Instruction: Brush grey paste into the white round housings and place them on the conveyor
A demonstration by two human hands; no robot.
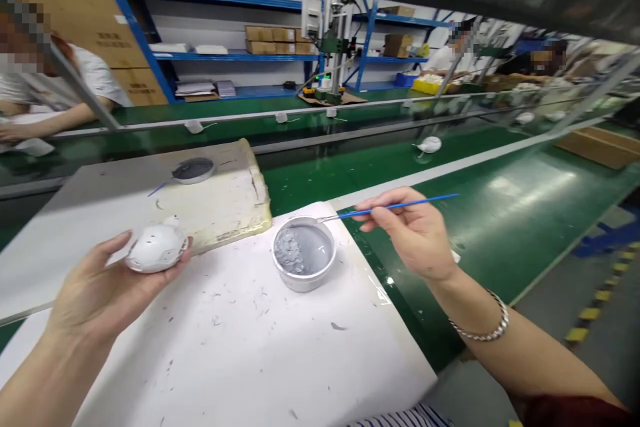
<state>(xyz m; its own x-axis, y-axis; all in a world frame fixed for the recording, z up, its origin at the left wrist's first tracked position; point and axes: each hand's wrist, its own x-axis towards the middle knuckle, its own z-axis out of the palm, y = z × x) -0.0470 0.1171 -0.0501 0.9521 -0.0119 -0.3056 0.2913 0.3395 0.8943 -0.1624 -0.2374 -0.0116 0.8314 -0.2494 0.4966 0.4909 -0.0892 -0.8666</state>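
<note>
My left hand (107, 287) holds a rounded white piece (157, 247) with small dark marks, fingers around its sides, above the white board (225, 347). In my right hand (413, 233) is a thin blue brush (400, 205), pinched between thumb and fingers. The brush's tip is at the right rim of a round white tub (303, 283). Grey paint (317, 250) lies inside the tub, thick and lumpy on its left side. Grey specks mark the board around it.
A second board (220, 203) at the left bears a dish of dark paint (193, 170) and a blue stick. Beyond run a green conveyor (340, 170) with white pieces and a metal rail. A slanting metal bar hangs overhead. Other people sit at the far left and far right.
</note>
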